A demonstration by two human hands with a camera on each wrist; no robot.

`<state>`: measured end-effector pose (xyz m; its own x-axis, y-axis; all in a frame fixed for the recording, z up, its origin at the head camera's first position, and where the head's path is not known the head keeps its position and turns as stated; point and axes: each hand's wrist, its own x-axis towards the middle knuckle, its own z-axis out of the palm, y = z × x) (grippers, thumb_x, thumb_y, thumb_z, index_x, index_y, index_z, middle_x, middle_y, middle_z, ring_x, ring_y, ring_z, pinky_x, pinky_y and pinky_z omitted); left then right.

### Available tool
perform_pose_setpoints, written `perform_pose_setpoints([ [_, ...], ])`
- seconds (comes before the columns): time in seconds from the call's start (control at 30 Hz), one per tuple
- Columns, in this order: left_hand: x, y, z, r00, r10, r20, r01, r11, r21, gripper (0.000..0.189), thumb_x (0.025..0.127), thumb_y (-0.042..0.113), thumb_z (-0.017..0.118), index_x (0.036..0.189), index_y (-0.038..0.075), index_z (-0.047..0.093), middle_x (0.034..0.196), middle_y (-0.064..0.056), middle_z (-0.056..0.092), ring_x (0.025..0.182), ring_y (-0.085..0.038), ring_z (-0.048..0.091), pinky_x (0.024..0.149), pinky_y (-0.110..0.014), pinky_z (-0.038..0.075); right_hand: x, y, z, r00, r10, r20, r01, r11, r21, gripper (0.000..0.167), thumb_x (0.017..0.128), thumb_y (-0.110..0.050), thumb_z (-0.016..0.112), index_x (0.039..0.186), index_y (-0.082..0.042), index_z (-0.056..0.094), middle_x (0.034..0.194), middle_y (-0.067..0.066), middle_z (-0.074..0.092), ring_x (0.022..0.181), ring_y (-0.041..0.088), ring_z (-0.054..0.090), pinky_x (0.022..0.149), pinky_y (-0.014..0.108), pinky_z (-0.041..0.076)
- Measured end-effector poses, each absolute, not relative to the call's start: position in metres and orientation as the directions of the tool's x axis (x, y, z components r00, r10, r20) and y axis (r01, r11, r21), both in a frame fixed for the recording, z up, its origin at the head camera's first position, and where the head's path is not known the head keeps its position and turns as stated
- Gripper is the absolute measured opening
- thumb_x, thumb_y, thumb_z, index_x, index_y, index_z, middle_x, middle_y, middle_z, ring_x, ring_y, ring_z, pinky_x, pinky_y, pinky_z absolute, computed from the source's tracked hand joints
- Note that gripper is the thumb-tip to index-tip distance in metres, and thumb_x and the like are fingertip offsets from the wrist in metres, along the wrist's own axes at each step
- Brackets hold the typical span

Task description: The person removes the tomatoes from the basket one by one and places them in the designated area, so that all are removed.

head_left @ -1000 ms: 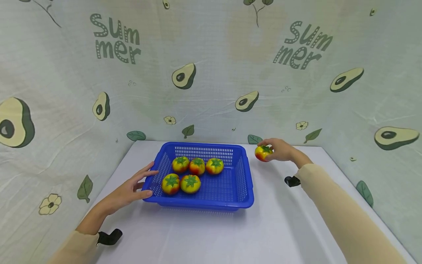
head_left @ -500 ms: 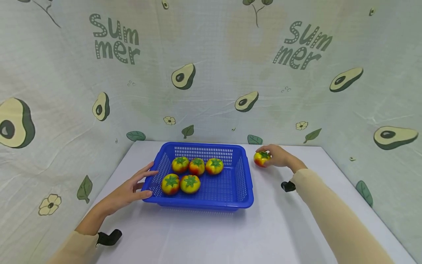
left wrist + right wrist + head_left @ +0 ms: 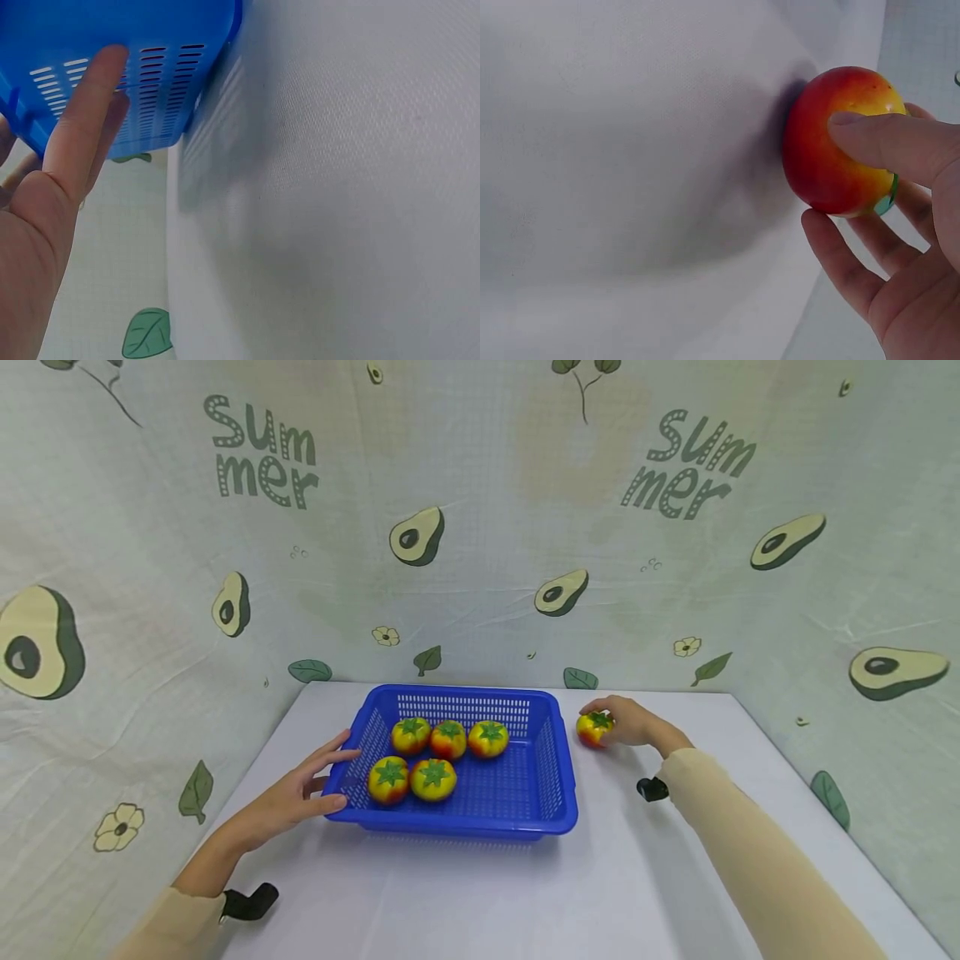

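In the head view my right hand point(image 3: 632, 720) holds a red-and-yellow toy tomato point(image 3: 591, 732) with a green leafy top, just right of the blue basket point(image 3: 465, 820). The right wrist view shows the thumb pressed on the side of this tomato point(image 3: 832, 161), fingers behind and under it, its red end close to the white tabletop. My left hand point(image 3: 288, 795) rests at the basket's left rim with fingers spread. Seen from the left wrist, a straight finger point(image 3: 88, 112) lies against the basket's slotted wall point(image 3: 161, 82). Several matching tomatoes point(image 3: 433, 779) sit inside, mostly toward the left.
The basket stands on a white table point(image 3: 465, 902). Behind and beside the table hangs a pale cloth point(image 3: 480, 460) printed with avocados, leaves and lettering. Each wrist carries a small black device, such as the left one point(image 3: 251, 902).
My right hand has come nearer and slightly left with the tomato, lowering in the head view. The left hand and basket stay in place.
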<state>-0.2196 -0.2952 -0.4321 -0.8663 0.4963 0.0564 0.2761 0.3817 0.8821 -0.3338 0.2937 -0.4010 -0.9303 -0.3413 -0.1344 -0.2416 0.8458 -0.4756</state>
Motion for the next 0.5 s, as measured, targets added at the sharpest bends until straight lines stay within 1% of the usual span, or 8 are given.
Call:
perform_pose_setpoints([
  [0.07,-0.2198,-0.2951,-0.4322,-0.866,0.497,0.057,0.278,0.383,0.881,0.064,0.104,0.017,0.067,0.163,0.017,0.042,0.18,-0.008,-0.001,0.145,-0.064,0.038,0.099,-0.043,0.061,-0.3333,0.2944,-0.4014,-0.931,-0.34,-0.135,-0.24,0.846,-0.477,0.055,0.092,0.001,0.076,0.144,-0.009,0.064,0.149,0.025,0.056,0.14,0.051,0.047,0.117,0.073,0.035],
  [0.2,-0.2196,-0.2951,-0.4322,-0.866,0.497,0.054,0.279,0.392,0.877,0.064,0.105,0.018,0.066,0.163,0.017,0.041,0.18,-0.008,-0.001,0.144,-0.064,0.039,0.103,-0.052,0.058,-0.3324,0.2942,-0.4014,-0.933,-0.334,-0.135,-0.235,0.848,-0.474,0.056,0.092,0.001,0.076,0.145,-0.008,0.063,0.15,0.025,0.056,0.14,0.051,0.047,0.117,0.073,0.034],
  [0.27,-0.2193,-0.2952,-0.4322,-0.868,0.494,0.051,0.278,0.397,0.875,0.064,0.105,0.019,0.066,0.163,0.018,0.041,0.18,-0.008,-0.002,0.144,-0.064,0.039,0.103,-0.054,0.057,-0.3324,0.2936,-0.4011,-0.933,-0.335,-0.133,-0.238,0.85,-0.47,0.058,0.091,0.001,0.076,0.146,-0.008,0.062,0.15,0.025,0.055,0.14,0.051,0.047,0.117,0.073,0.034],
  [0.4,-0.2189,-0.2953,-0.432,-0.868,0.494,0.049,0.276,0.396,0.876,0.063,0.105,0.019,0.066,0.163,0.019,0.041,0.18,-0.008,-0.002,0.144,-0.063,0.04,0.102,-0.049,0.059,-0.3318,0.2927,-0.4003,-0.934,-0.325,-0.147,-0.223,0.854,-0.471,0.06,0.09,0.001,0.076,0.148,-0.009,0.061,0.152,0.025,0.054,0.14,0.05,0.047,0.117,0.073,0.035],
  [0.5,-0.2192,-0.295,-0.432,-0.866,0.497,0.05,0.278,0.396,0.875,0.063,0.105,0.019,0.066,0.163,0.02,0.041,0.18,-0.008,-0.002,0.144,-0.063,0.04,0.101,-0.046,0.06,-0.3305,0.2937,-0.3988,-0.934,-0.325,-0.149,-0.222,0.853,-0.472,0.061,0.09,0.0,0.076,0.149,-0.009,0.06,0.153,0.025,0.054,0.138,0.05,0.049,0.116,0.072,0.038],
])
